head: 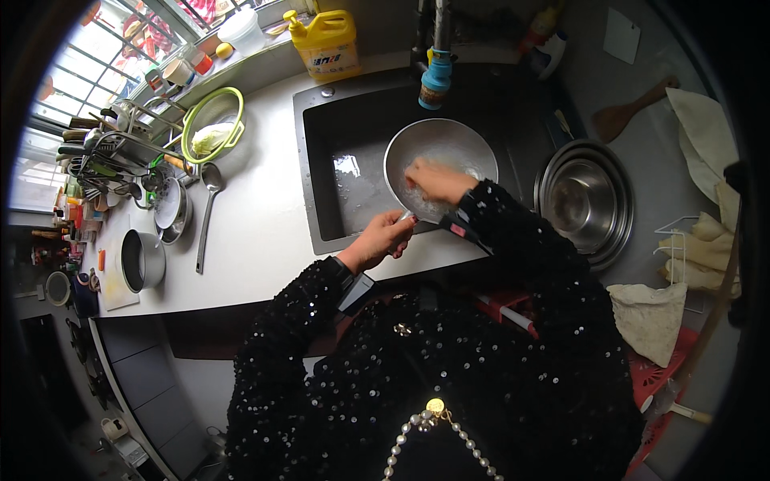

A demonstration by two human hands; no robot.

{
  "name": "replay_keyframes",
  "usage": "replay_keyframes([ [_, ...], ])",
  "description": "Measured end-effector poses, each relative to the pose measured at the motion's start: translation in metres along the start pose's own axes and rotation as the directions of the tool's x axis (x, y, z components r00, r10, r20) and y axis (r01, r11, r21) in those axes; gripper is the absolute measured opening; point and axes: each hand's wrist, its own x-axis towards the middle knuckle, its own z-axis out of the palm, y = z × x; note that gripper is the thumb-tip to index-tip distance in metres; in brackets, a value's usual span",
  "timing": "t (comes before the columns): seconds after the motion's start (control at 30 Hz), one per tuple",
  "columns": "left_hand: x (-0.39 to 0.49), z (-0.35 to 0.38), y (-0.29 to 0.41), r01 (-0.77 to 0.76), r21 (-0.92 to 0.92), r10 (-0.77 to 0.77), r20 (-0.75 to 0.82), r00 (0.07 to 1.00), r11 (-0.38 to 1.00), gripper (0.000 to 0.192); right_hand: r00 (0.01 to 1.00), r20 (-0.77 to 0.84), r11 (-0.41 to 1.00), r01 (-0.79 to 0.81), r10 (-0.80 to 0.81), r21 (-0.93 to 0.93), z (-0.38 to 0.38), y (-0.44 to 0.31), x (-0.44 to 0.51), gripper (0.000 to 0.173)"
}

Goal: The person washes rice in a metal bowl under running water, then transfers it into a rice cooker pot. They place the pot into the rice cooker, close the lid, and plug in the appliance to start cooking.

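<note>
My left hand (380, 239) grips the short handle of a round, light-grey metal pan (392, 157) at the near side of the dark sink (328, 207). Water with bubbles or ripples lies in the pan. Inside it is my right hand (442, 179), blurred by motion, fingers curled down toward the pan's wall. Whether those fingers hold something cannot be made out. Above the pan's far rim hangs a faucet with a blue filter nozzle (435, 81).
Nested steel basins (580, 198) stand right of the sink. On the white counter (264, 198) lie a ladle (208, 210), a grey pot (143, 261) and a green-rimmed strainer (236, 141) holding leafy vegetable (212, 138). A yellow pump jug (328, 45) stands behind.
</note>
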Motion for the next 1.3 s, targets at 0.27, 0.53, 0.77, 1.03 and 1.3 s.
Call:
replay_keyframes([
  [0.27, -0.002, -0.009, -0.002, 0.005, -0.005, -0.005, -0.045, 0.999, 1.000, 0.021, 0.972, 0.207, 0.994, -0.103, 0.109, -0.037, -0.001, 0.003, -0.013, 0.021],
  [0.53, -0.022, -0.026, 0.008, -0.010, -0.059, 0.008, -0.036, 0.999, 0.998, 0.021, 0.881, -0.448, 0.982, -0.081, 0.151, 0.171, -0.054, 0.002, -0.011, 0.018],
  [0.77, -0.015, -0.022, 0.010, -0.016, -0.040, 0.016, -0.012, 1.000, 0.999, 0.023, 0.890, -0.406, 0.961, -0.109, 0.208, 0.254, -0.053, 0.010, -0.015, 0.028],
  [1.03, -0.024, -0.031, 0.013, -0.002, 0.041, 0.005, -0.065, 0.998, 0.999, 0.022, 0.992, -0.101, 0.968, -0.097, 0.075, -0.231, -0.003, -0.007, 0.015, 0.059],
  [1.3, -0.028, -0.035, 0.006, 0.056, -0.074, -0.063, -0.087, 0.994, 0.996, 0.021, 0.994, -0.102, 0.998, -0.044, 0.041, -0.035, -0.023, -0.002, -0.023, 0.023],
])
